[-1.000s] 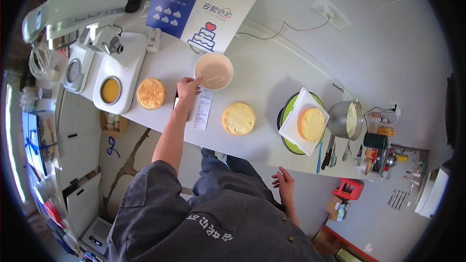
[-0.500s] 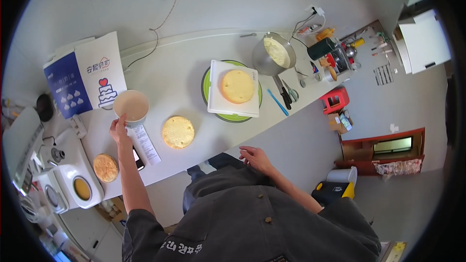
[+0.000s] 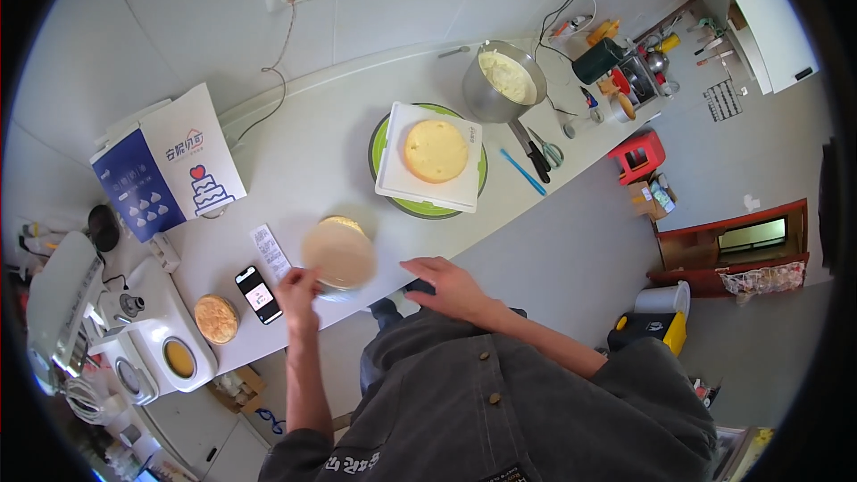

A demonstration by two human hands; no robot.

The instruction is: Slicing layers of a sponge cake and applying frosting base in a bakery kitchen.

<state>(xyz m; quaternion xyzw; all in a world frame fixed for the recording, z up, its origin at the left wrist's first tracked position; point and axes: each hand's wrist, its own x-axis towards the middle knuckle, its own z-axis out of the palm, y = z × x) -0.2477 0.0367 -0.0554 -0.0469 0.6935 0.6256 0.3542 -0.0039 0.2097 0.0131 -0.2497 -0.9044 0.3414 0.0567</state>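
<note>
Countertop (image 3: 312, 152) in white fills most of my feed from the head camera, running diagonally up to the right. At its left end I have a big white machine (image 3: 161, 299) with a round yellow dish set in its base. Next in size comes the blue-and-white printed carton (image 3: 187, 129), standing near the wall, then the green turntable (image 3: 412, 206), mostly covered by a white board (image 3: 460, 192). To the upper right of the turntable I make out a steel mixing bowl (image 3: 486, 98), tipped my way, with pale cream (image 3: 509, 78) inside.

The beige bowl (image 3: 339, 254) is near the counter's front edge, left of the turntable. The left hand (image 3: 299, 295) pinches it at its left side; motion blur softens it for me. The right hand (image 3: 451, 286) sits near the counter edge, fingers loosely spread and pointing toward the bowl, apart from it.

Among the cakes, I read a pale sponge (image 3: 436, 151) lying on the board, a browned one (image 3: 217, 319) beside the machine, and a third sponge (image 3: 344, 221) partly hidden behind the beige bowl; I cannot tell whether the two touch. Smaller again are the lit phone (image 3: 259, 295), a paper slip (image 3: 270, 252) above it, a black-handled knife (image 3: 538, 163), and, thinnest of all, a blue stick-like tool (image 3: 522, 171).
</note>
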